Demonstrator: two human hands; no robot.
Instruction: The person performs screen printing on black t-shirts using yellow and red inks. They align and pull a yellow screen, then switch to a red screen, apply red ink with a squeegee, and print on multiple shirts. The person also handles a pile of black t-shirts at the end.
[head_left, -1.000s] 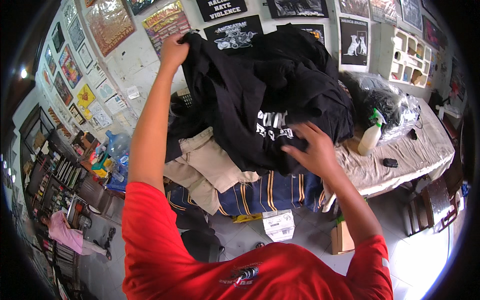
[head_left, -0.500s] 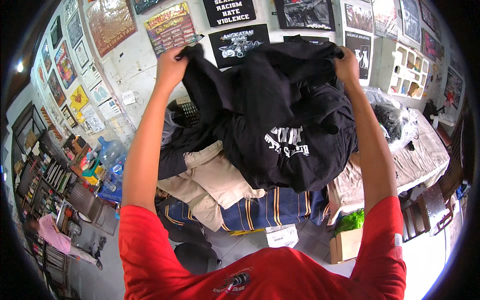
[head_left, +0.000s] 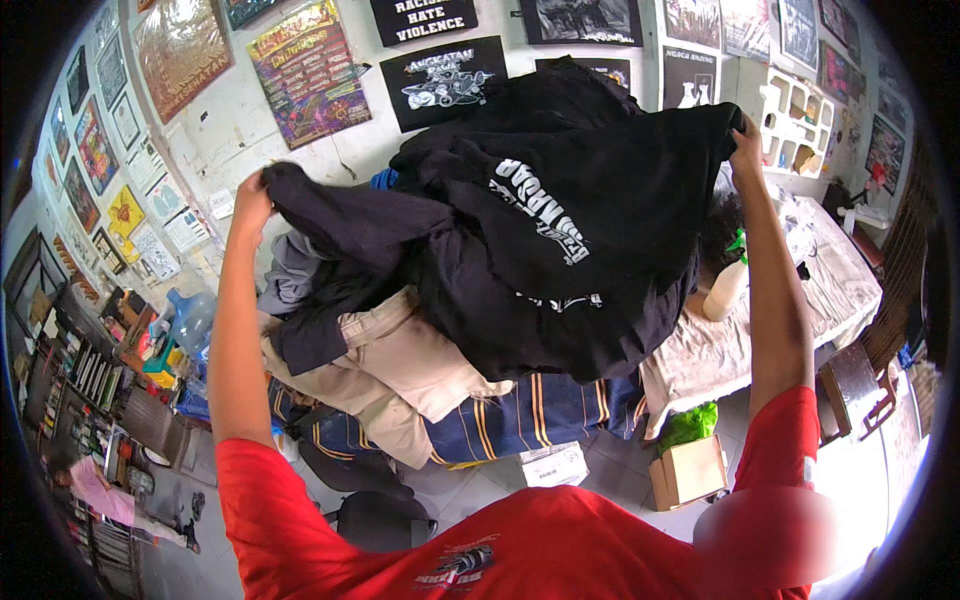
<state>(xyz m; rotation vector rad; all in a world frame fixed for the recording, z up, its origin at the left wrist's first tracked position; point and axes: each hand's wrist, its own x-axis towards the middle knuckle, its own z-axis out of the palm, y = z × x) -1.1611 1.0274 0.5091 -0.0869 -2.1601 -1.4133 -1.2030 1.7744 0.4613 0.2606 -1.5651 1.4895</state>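
A black shirt (head_left: 630,190) with white lettering is stretched wide between my two hands, above a heap of clothes. At the left, my left hand (head_left: 252,208) is closed on one end of it, which looks like a sleeve. My right hand (head_left: 746,148) grips its far right corner. Under the spread cloth lie more black garments, one with a white print. Beige trousers (head_left: 420,350) hang off the heap's near side, and a grey garment (head_left: 290,272) lies at its left. The shirt hides much of the heap.
A white spray bottle (head_left: 727,290) with a green top stands on the cloth-covered table (head_left: 830,290) at right. Below are a cardboard box (head_left: 690,470), a white box (head_left: 553,465) and a black chair (head_left: 375,515). A water jug (head_left: 190,320) and a person in pink (head_left: 105,490) are left.
My hands have moved apart, the left down and leftward, the right rightward. The bunched shirt is now spread open, showing its lettering. The spray bottle has come into sight.
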